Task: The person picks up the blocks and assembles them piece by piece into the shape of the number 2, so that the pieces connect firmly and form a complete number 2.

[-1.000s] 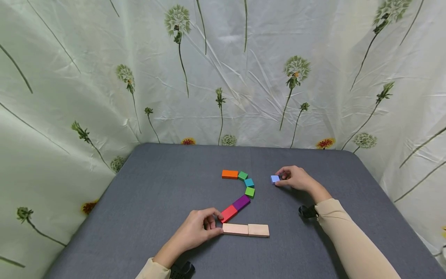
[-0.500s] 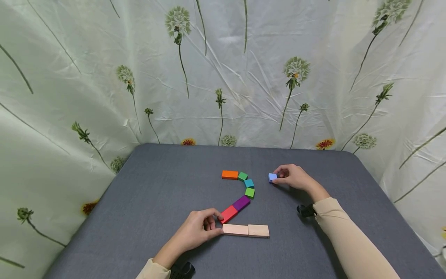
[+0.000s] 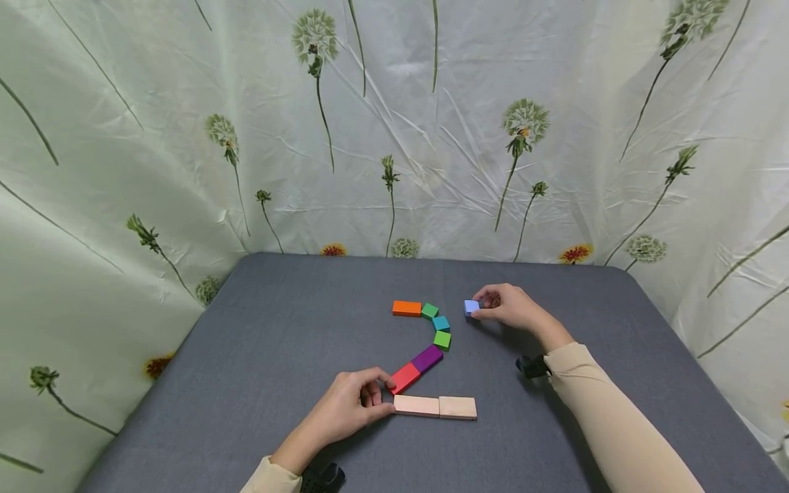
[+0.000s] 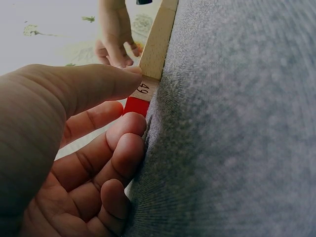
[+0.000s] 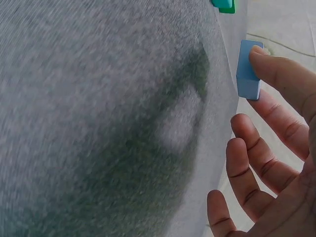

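My right hand (image 3: 510,305) pinches a small light-blue block (image 3: 471,308) between thumb and index finger, just right of the curved row of blocks. In the right wrist view this block (image 5: 249,69) looks raised off the table. My left hand (image 3: 353,404) rests at the row's near end, its index fingertip at the red block (image 3: 405,378) and its thumb at the end of a plain wooden block (image 3: 416,406). Beyond the red one lie a purple block (image 3: 427,358), a light-green block (image 3: 442,340), a teal block (image 3: 440,324), a green block (image 3: 429,311) and an orange block (image 3: 407,309).
A second plain wooden block (image 3: 457,408) lies end to end with the first. All the blocks lie on a grey cloth-covered table (image 3: 277,329). Behind it and at the sides hangs a white curtain (image 3: 394,123) with dandelion prints.
My right hand has moved left and slightly farther back with the light-blue block, closer to the curved row. The left hand and the laid blocks have stayed in place.
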### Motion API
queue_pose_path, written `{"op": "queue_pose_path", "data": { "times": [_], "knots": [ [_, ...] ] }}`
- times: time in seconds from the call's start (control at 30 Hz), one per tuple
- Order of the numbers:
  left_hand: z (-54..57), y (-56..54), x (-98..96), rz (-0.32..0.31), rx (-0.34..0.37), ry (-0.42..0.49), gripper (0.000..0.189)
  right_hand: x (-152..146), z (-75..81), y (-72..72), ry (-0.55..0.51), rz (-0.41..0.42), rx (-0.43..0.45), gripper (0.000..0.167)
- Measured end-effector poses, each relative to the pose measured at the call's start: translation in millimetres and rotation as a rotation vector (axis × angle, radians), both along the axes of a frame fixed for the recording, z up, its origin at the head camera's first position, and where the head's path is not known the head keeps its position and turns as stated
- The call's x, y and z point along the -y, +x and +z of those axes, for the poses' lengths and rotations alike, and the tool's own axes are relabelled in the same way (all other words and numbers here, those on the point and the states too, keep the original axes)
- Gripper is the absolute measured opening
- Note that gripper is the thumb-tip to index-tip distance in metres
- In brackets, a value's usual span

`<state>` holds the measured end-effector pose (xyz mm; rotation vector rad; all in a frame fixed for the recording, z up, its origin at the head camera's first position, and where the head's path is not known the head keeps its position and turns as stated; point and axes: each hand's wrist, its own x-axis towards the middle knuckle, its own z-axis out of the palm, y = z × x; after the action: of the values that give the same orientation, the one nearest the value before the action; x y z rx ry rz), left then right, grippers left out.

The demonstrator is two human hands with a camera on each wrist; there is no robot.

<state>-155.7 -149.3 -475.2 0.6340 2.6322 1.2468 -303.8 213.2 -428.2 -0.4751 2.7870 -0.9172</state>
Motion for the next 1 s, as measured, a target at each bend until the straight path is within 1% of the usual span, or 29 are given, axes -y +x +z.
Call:
{"op": "queue_pose_path", "data": {
  "times": [0.17, 0.43, 0.77, 1.0],
  "knots": [
    [1.2, -0.7, 0.9, 0.009, -0.002, -0.017, 0.026, 9.4, 6.8, -0.1, -0.004, 0.02, -0.006, 0.034],
    [0.9, 0.4, 1.4, 0.018, 0.004, -0.022, 0.026, 26.4, 10.8, -1.6, 0.005, 0.036, -0.001, 0.035],
    [1.8, 0.5, 0.2, 0.006, -0.001, -0.021, 0.026, 50.1, 12.2, -3.3, 0.011, 0.081, 0.009, 0.035],
    [1.5, -0.1, 0.3, -0.001, 0.004, -0.018, 0.025, 68.2, 11.0, -1.0, 0.043, 0.121, 0.007, 0.035]
  ]
}}
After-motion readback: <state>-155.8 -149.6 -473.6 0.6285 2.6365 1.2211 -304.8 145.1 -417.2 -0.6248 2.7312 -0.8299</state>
